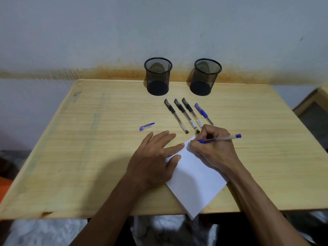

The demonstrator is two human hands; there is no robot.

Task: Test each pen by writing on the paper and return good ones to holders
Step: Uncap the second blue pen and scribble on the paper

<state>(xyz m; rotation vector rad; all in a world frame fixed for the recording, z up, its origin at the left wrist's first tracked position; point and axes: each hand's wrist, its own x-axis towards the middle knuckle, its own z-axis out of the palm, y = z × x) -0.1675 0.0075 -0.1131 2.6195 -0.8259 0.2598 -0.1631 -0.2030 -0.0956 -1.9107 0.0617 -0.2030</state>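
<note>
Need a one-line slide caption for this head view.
Right hand tests a blue pen on paper steadied by left hand; four capped pens wait before two empty mesh holders.

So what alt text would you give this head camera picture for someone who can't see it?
A right hand writes with an uncapped blue pen on white paper, steadied by the flat left hand. Behind lie four capped pens, a loose blue cap and two mesh holders.

Pale wood table (74, 139) pushed up against a grey-white wall (106, 32); rusty orange stain band (113, 70) along it. More light wood furniture (312, 107) at right.
</note>
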